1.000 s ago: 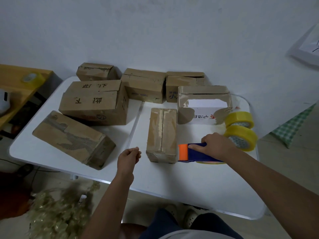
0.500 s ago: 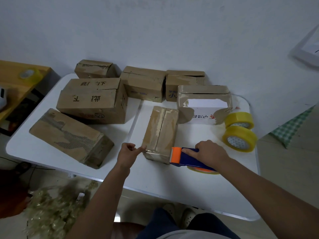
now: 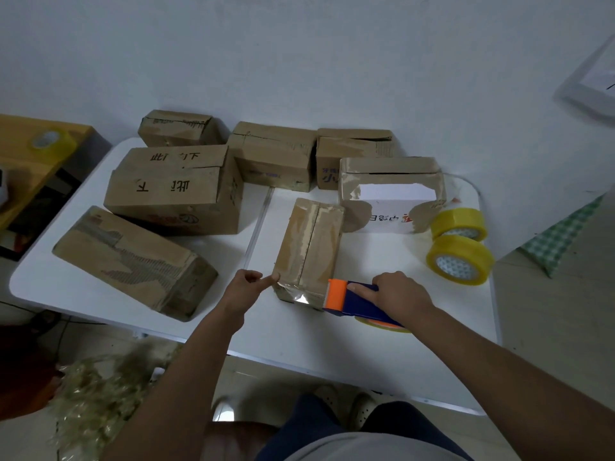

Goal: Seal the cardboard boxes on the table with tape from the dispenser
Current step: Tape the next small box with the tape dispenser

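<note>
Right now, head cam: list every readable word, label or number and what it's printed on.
"此面向下", seen upside down, split across both top flaps: large cardboard box; some strokes cut by the flap gap.
"小", blue: side of back box; smaller print above it blurred.
Blue and red characters, upside down: white-fronted box; too blurred to read with confidence.
Round logo on the large box's near side: unreadable.
Tape dispenser, tape rolls: no text visible.

Plain pale wall (image 3: 299,54), white table (image 3: 382,341), wooden desk (image 3: 20,144) at left, tiled floor (image 3: 552,311), dim light
</note>
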Motion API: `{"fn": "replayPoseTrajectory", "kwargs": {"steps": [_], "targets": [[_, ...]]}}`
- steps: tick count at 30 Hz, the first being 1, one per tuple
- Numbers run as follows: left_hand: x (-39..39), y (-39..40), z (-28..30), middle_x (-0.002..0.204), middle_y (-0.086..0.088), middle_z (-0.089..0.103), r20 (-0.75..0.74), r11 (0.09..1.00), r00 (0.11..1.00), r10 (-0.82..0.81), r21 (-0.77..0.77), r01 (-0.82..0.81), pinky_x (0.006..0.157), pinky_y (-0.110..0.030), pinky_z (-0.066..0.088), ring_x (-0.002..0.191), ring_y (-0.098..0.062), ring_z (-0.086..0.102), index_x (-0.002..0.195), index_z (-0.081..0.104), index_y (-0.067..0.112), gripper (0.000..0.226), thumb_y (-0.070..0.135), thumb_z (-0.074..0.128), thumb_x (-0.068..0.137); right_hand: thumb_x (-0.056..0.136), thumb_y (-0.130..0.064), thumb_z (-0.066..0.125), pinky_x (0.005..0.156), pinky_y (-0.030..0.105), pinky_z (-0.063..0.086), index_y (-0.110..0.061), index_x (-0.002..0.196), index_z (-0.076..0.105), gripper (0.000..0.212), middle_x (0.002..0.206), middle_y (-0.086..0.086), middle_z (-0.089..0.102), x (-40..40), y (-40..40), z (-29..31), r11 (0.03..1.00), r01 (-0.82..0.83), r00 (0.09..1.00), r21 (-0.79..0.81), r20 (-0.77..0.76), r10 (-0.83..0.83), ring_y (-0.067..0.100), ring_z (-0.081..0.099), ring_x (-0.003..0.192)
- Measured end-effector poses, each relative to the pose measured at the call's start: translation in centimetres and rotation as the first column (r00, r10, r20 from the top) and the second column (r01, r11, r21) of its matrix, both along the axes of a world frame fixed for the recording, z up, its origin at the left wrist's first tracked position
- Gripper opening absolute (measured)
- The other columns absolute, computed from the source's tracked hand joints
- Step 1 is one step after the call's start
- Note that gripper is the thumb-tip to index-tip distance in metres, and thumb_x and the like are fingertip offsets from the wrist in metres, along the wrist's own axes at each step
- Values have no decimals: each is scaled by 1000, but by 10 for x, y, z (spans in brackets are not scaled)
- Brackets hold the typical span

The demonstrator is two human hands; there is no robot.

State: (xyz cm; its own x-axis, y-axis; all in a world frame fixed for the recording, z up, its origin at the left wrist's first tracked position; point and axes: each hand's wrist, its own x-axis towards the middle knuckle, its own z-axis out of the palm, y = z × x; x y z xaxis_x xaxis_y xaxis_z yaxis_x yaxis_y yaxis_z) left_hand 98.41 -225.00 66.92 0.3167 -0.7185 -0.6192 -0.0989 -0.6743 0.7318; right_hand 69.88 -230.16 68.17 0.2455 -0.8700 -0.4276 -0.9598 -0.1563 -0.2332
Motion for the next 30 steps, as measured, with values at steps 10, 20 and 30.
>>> {"fn": "replayPoseTrajectory", "kwargs": {"steps": [10,20,30], "targets": [[18,2,5,124,-6,65,216,995,973,-78,-42,89,85,-31,49,90,-9,68,105,65,14,24,18,41,106,87,-76,31,63,27,41,-18,80,58,65,72,-2,54,2,4,-2,1000,10,1000,6,-6,-10,17,57,68],[1,29,18,137,-9,60,758,785,638,-139,-308,537,108,-42,45,125,-19,56,140,54,11,50,-8,52,93,88,-75,30,62,26,41,-17,83,60,66,77,-1,58,1,7,-6,1000,1,1000,-15,-13,-2,16,57,70],[-13,5,4,117,-5,72,903,425,282,-325,-127,896,92,-49,56,108,-27,68,107,76,13,54,-19,70,63,86,-77,30,62,29,44,-16,77,62,70,70,-1,55,1,9,-7,999,37,999,-18,2,-37,17,58,67]]}}
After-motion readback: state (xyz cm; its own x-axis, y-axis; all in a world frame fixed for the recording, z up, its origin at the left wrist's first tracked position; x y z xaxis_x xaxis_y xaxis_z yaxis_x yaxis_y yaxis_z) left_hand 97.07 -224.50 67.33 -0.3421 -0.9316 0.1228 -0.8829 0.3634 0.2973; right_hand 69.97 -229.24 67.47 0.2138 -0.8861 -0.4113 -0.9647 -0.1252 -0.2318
